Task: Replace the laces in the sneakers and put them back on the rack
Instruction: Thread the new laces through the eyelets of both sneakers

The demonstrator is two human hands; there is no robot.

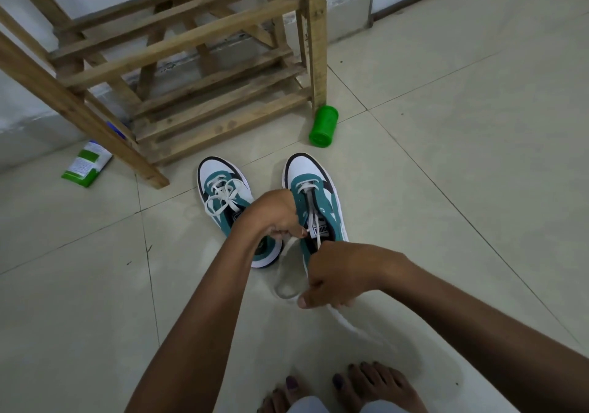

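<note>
Gripping the white lace (314, 221) at centre frame, the right hand (338, 274) is pulling it toward the bottom edge while the left hand (277, 213) is pinching the right sneaker (318, 202) at its tongue. Pulling unevenly is risking mismatched ends or the shoe sliding. The left sneaker (223, 192) is sitting tied alongside, below the wooden rack (191, 62) at upper left.

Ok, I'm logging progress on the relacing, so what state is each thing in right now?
Left sneaker: on the floor, laced, bow tied.
Right sneaker: on the floor, laced only near the toe, untied.
Lace: loose, ends trailing over the floor.
Left hand: grip on the right sneaker's collar.
Right hand: grip on the lace.
Rack: lower shelves bare.
Green cup: on its side by the rack leg.
</note>
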